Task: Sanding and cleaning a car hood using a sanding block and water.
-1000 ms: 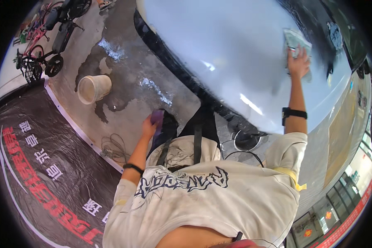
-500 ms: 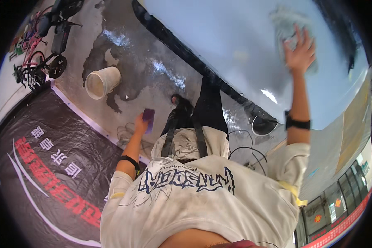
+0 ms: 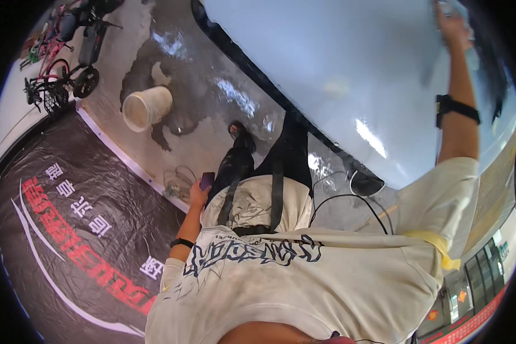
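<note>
A large glossy pale blue panel (image 3: 327, 63), which looks like car bodywork, slants across the upper right, with a dark edge strip (image 3: 243, 62) along its lower side. My right hand (image 3: 454, 30) reaches to the panel's far right part, with a greyish cloth (image 3: 465, 26) at its fingers; the fingers are blurred and partly cut off by the picture's edge. Down beside my left thigh, my left hand (image 3: 199, 194) is closed on a flat purple block (image 3: 207, 182). What the block is made of cannot be told.
A whitish bucket (image 3: 149, 108) lies or stands tilted-looking on the wet, stained floor. Bicycles and scooters (image 3: 80, 57) are at the far left. A dark printed banner (image 3: 80, 218) covers the left side. Black cable (image 3: 350, 198) runs by my right leg, near a round black object (image 3: 366, 183).
My right hand has moved farther out to the right and away over the panel with the cloth. My left hand has drawn in toward my thigh, still holding the purple block.
</note>
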### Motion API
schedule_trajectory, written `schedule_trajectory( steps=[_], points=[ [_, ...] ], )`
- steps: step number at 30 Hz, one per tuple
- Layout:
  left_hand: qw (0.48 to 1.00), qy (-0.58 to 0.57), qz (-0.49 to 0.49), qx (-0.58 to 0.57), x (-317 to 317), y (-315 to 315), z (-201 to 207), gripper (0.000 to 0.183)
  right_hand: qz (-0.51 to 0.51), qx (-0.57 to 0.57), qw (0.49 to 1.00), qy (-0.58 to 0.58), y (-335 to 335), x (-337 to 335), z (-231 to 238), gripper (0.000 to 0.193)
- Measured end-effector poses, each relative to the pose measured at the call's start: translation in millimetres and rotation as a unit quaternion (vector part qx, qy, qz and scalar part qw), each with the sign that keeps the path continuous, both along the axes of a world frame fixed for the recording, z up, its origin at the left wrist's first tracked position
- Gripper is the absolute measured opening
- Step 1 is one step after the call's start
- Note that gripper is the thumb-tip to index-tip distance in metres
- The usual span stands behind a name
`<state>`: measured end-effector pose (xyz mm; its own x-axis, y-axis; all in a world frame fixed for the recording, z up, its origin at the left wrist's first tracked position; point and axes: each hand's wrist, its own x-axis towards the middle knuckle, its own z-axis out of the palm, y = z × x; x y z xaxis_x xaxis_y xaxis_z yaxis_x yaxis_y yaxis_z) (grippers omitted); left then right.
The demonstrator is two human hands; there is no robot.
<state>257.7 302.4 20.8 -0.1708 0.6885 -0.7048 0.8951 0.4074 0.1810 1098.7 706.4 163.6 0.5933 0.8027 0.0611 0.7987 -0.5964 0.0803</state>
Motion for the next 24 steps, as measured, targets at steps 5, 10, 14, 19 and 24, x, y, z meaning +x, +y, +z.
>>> schedule_trajectory(
  steps=[5,10,14,19,24],
  points=[
    [0.988,-0.017,-0.116,0.096,-45,38,-13,0.054,0.058,0.046,0.990,-0.121,-94,-152,-68,0.074],
    [0.968,-0.042,-0.179,0.174,-49,115,-11,0.054,0.145,0.104,0.984,0.008,-211,-304,-65,0.074],
    [0.966,-0.048,-0.180,0.182,-66,150,2,0.053,0.165,0.073,0.983,0.017,-313,-292,-57,0.078],
    [0.979,-0.142,-0.062,0.133,-127,116,24,0.048,0.025,0.183,0.983,-0.015,-401,-210,-82,0.081],
    [0.965,0.068,-0.114,0.226,-164,52,7,0.050,-0.175,0.307,0.930,-0.101,-318,-271,-104,0.072]
  ],
)
